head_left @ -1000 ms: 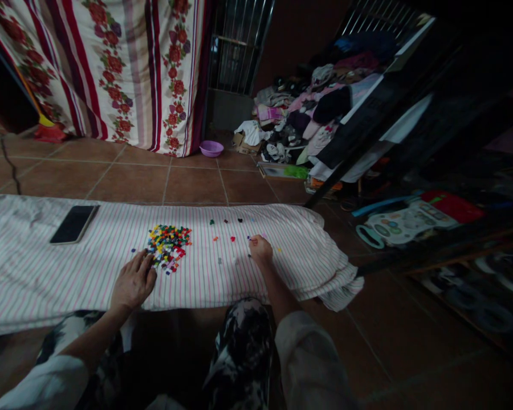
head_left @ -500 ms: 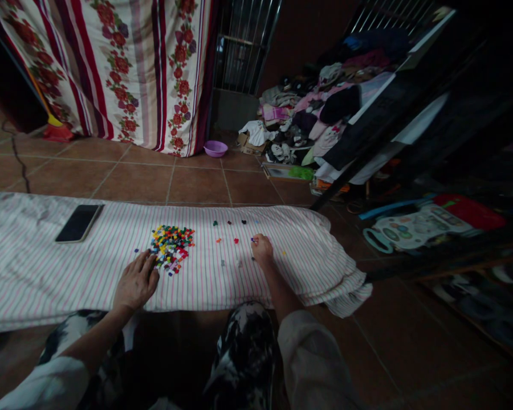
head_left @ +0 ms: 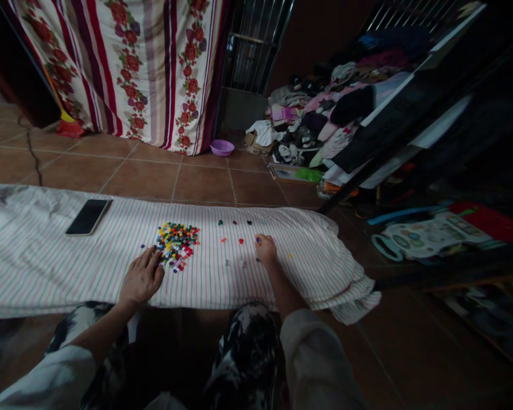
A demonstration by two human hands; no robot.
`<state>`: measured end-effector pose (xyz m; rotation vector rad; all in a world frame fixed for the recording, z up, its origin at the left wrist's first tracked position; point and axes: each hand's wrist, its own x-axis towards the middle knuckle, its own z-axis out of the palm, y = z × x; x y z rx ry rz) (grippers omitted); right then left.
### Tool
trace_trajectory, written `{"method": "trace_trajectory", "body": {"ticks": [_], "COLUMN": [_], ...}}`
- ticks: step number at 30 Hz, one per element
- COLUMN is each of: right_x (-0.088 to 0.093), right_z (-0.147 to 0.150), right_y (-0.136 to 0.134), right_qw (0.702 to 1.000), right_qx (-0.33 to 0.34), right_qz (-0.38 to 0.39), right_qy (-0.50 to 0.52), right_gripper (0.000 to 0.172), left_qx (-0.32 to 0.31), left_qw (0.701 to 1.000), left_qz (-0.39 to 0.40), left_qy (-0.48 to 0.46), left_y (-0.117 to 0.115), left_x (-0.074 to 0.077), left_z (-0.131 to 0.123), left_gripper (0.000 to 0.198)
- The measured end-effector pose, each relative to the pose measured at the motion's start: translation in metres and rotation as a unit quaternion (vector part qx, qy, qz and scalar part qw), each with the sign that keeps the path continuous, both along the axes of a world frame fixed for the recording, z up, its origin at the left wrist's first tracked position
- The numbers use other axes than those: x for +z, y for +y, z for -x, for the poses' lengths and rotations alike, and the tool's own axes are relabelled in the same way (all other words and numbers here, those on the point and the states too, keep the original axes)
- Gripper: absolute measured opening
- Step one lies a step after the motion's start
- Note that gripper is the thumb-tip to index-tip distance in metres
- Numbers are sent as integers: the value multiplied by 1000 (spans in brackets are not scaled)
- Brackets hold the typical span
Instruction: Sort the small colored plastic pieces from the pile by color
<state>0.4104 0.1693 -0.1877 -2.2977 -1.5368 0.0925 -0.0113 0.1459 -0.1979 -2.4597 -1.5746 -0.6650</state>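
Observation:
A pile of small coloured cubes (head_left: 177,242) lies on a striped cloth (head_left: 89,262). At the pile's near left edge rests my left hand (head_left: 142,276), palm down with its fingers stretched out, the fingertips touching the outer pieces. Right of the pile, several little clusters sit spaced apart in rows, among them an orange one (head_left: 223,240), a red one (head_left: 241,241) and a dark green one (head_left: 220,222). My right hand (head_left: 267,249) is over the end of the middle row, pinching a small purple-blue cube (head_left: 257,240) between thumb and finger.
A phone (head_left: 89,217) lies on the cloth at the left. Beyond, on the tiled floor, are a purple bowl (head_left: 222,148), a heap of clothes (head_left: 316,114) and a floral curtain (head_left: 154,74). A toy walker (head_left: 431,233) stands at the right.
The whole view has shifted slightly, so things appear a little further right. My right hand stays at the same spot with its pinched cube; the left still rests by the pile.

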Motion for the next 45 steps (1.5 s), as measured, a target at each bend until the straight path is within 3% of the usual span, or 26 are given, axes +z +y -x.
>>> {"method": "trace_trajectory", "body": {"ticks": [4,10,18,26,33,45], "right_x": [1,10,11,-2,0,-7], "right_z": [1,18,114,194,217,223], "right_y": [-3,-7,-19,-45,-48,-51], "right_qw": [1000,993,955,934,946,954], "right_qx": [-3,21,216,316,302,260], "right_qz": [-17,-119,-165,-52,-26,-90], "right_qy": [-2,16,115,156,114,119], "right_gripper": [30,27,27,23,16,16], "left_qx": [12,20,18,17,17,18], "left_qw": [1000,1000,999,999,999,997], "left_qz": [15,21,24,26,40,53], "left_qy": [-7,2,-11,-13,-17,-48], "left_y": [-1,-2,-1,-2,-2,-2], "left_x": [2,4,2,2,4,3], "left_z": [-1,-2,-3,-3,-3,-3], "left_gripper": [46,46,46,45,45,46]}}
